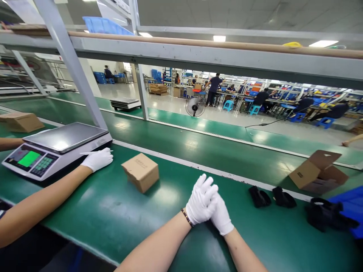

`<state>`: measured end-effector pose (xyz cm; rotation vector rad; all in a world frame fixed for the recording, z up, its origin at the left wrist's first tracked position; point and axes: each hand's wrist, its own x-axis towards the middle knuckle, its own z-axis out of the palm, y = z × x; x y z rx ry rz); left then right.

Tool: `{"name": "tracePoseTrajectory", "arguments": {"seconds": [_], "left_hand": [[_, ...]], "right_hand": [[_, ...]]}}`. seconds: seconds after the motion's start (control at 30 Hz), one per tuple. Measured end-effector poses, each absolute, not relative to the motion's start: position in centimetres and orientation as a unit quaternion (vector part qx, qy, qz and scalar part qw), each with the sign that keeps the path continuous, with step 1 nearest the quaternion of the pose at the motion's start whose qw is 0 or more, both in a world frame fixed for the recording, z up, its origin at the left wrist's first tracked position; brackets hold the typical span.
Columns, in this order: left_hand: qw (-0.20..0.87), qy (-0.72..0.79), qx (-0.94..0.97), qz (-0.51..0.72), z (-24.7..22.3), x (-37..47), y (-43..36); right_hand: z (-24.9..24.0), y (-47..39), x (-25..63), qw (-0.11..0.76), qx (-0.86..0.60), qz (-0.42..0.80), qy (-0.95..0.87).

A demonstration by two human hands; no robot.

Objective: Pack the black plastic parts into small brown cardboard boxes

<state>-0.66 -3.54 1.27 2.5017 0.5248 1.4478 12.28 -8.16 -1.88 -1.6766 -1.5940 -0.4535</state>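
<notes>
My left hand (pixel 200 200) and my right hand (pixel 222 214), both in white gloves, are clasped together above the green work surface (pixel 170 234). The left lies over the right, its fingers bent against it, and a beaded bracelet circles that wrist. No object shows between them; part of the right hand's fingers is hidden. A closed cardboard box (pixel 141 172) sits to the left of my hands. To their right lie two small black items (pixel 259 197), of a kind I cannot make out, and a larger blurred black bundle (pixel 326 215).
At left, a co-worker's gloved hand (pixel 99 159) with a thin white stick rests beside a digital scale (pixel 70 138). Another carton (pixel 21 121) lies beyond. An open carton (pixel 317 173) and a blue bin (pixel 350 206) stand at right. A shelf beam (pixel 198 51) crosses overhead.
</notes>
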Motion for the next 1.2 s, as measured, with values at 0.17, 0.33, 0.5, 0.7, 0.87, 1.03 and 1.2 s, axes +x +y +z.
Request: {"name": "tracePoseTrajectory", "arguments": {"seconds": [0.17,0.33,0.5,0.7,0.87,1.03,1.2], "left_hand": [[0.182,0.286,0.806,0.485,0.0,-0.2,-1.4],[0.306,0.382,0.792,0.365,-0.6,0.5,-0.4],[0.318,0.376,0.81,0.319,-0.5,0.5,-0.4],[0.311,0.382,0.824,0.281,-0.7,0.3,-0.2],[0.304,0.376,0.837,0.259,-0.7,0.3,0.2],[0.296,0.367,0.845,0.252,-0.5,0.3,0.1],[0.291,0.366,0.846,0.258,-0.5,0.3,0.0]], "right_hand": [[0.4,-10.0,19.2,0.325,-0.73,-0.26,-0.541],[0.6,-13.5,25.6,0.247,-0.792,-0.283,-0.481],[-1.4,-13.1,25.3,0.22,-0.757,-0.243,-0.565],[-0.7,-12.1,23.1,0.232,-0.727,-0.216,-0.609],[2.0,-13.3,28.5,0.21,-0.851,-0.255,-0.408],[3.0,-14.5,34.7,0.097,-0.908,-0.168,-0.371],[3.9,-15.8,37.2,0.011,-0.932,-0.106,-0.346]]}}
